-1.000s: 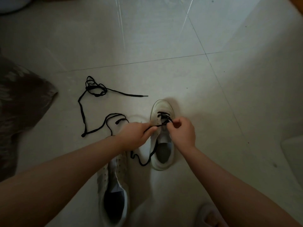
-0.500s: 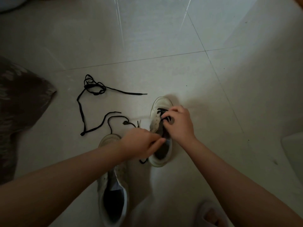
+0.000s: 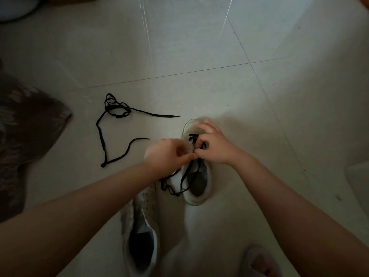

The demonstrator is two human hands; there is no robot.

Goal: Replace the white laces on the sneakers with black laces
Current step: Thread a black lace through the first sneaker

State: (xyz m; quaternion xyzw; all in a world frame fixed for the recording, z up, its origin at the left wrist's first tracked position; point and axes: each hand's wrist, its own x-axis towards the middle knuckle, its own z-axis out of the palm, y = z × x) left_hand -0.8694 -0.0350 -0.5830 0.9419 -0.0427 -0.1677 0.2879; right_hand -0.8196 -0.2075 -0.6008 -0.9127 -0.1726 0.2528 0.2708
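Head view. Tiled floor (image 3: 219,47), dim light. Far sneaker (image 3: 196,176) stands right of centre, toe pointing away, black lace (image 3: 184,177) threaded through its front eyelets; the loose ends trail over the opening and onto the floor at its left. Left hand (image 3: 165,154) pinches the lace at fingertip level. Right hand (image 3: 214,145) curls on the lacing at the tongue. Near sneaker (image 3: 142,230) lies unlaced, nothing visible inside. Spare lace (image 3: 111,114) tangled far left. Dark cloth (image 3: 24,124) at left edge.

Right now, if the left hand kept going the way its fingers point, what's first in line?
Probably the right hand: the left hand points right across the laced sneaker, fingertips nearly touching its fingers. Depth is unclear.
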